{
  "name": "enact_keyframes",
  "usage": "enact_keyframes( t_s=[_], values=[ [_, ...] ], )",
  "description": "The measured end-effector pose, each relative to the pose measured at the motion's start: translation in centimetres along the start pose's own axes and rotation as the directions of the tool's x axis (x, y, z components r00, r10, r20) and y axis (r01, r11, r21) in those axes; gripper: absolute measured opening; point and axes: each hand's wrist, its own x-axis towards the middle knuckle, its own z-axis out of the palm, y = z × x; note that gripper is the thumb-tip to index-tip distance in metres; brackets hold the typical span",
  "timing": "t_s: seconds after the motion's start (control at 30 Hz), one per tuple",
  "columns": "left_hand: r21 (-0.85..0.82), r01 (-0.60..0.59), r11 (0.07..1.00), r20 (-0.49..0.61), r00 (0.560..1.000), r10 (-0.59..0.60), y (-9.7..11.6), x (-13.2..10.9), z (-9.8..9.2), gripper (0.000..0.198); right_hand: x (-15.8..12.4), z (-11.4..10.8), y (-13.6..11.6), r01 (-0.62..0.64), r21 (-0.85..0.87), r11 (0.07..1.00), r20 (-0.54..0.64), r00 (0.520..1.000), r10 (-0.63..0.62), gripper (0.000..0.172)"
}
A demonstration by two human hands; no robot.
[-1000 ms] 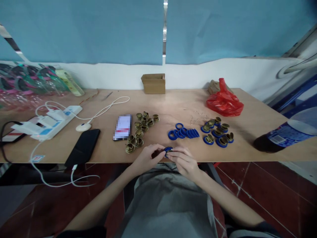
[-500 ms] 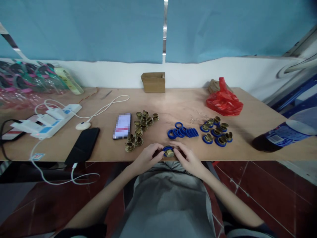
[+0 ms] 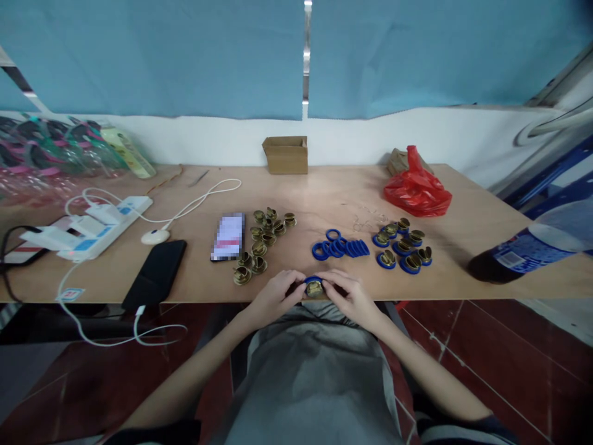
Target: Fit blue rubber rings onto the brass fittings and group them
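Observation:
At the table's front edge, my left hand (image 3: pixel 281 293) and my right hand (image 3: pixel 348 293) pinch opposite sides of a round brass-coloured metal piece with a blue ring (image 3: pixel 314 287) around it. The piece is tilted, its brass face toward me. To the left lie several similar brass pieces (image 3: pixel 258 248) without blue rings. Several loose blue rings (image 3: pixel 335 248) lie in an overlapping row just beyond my hands. Right of them sit several brass pieces fitted with blue rings (image 3: pixel 402 246). What exactly the brass pieces are, I cannot tell.
Left are a lit phone (image 3: pixel 228 237), a dark phone (image 3: pixel 156 272), a white power strip (image 3: pixel 102 228) with cables, and several clear bottles (image 3: pixel 50 161). A cardboard box (image 3: pixel 286 155) stands at the back. A red plastic bag (image 3: pixel 417 190) and a large drink bottle (image 3: pixel 519 253) are on the right.
The brass piece with the blue ring has tipped slightly, showing more of its brass face. Both hands keep their hold, the right one's fingers shifted a little. The view has moved slightly.

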Motion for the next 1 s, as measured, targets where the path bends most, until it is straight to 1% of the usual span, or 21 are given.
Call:
enact_keyframes(
  t_s=[0.07, 0.13, 0.23, 0.3, 0.33, 0.4, 0.53, 0.6, 0.7, 0.87, 1.0],
  values=[
    [-0.063, 0.029, 0.998, 0.004, 1.0, -0.029, 0.0, 0.1, 0.0, 0.018, 0.1, 0.0, 0.1, -0.043, 0.032, 0.999, -0.009, 0.999, 0.043, 0.025],
    [-0.163, 0.068, 0.984, 0.02, 0.998, -0.065, 0.1, 0.2, 0.0, 0.02, 0.2, -0.1, 0.3, -0.099, 0.067, 0.993, -0.003, 0.995, 0.099, 0.026],
    [-0.269, 0.101, 0.958, 0.019, 0.995, -0.1, 0.4, 0.4, 0.0, 0.023, 0.3, -0.4, 0.5, -0.162, 0.175, 0.971, 0.082, 0.985, 0.149, 0.032],
    [-0.281, 0.099, 0.954, -0.006, 0.994, -0.105, 0.6, 0.6, -0.1, 0.024, 0.2, -0.6, 0.5, -0.189, 0.248, 0.95, 0.155, 0.976, 0.153, 0.037],
    [-0.285, 0.096, 0.954, -0.014, 0.994, -0.104, 0.7, 0.7, -0.2, 0.024, 0.2, -0.6, 0.6, -0.2, 0.267, 0.943, 0.173, 0.972, 0.157, 0.038],
    [-0.316, 0.093, 0.944, -0.01, 0.995, -0.101, 0.9, 0.7, -0.4, 0.024, 0.1, -0.6, 0.6, -0.219, 0.278, 0.935, 0.176, 0.969, 0.174, 0.037],
    [-0.44, 0.109, 0.891, 0.05, 0.994, -0.097, 1.0, 0.7, -0.6, 0.029, 0.1, -0.4, 0.7, -0.242, 0.326, 0.914, 0.161, 0.967, 0.199, 0.034],
    [-0.445, 0.111, 0.889, 0.053, 0.994, -0.098, 0.9, 0.6, -0.6, 0.034, 0.1, -0.3, 0.7, -0.245, 0.342, 0.907, 0.158, 0.967, 0.202, 0.033],
    [-0.41, 0.098, 0.907, 0.036, 0.995, -0.091, 0.8, 0.6, -0.7, 0.038, 0.2, -0.3, 0.7, -0.252, 0.331, 0.909, 0.145, 0.966, 0.214, 0.032],
    [-0.396, 0.058, 0.917, 0.023, 0.998, -0.053, 0.8, 0.5, -0.8, 0.037, 0.1, -0.3, 0.6, -0.253, 0.312, 0.916, 0.149, 0.965, 0.215, 0.032],
    [-0.352, 0.052, 0.935, -0.017, 0.998, -0.062, 0.8, 0.5, -0.6, 0.036, 0.0, -0.2, 0.6, -0.226, 0.284, 0.932, 0.112, 0.973, 0.202, 0.03]
  ],
)
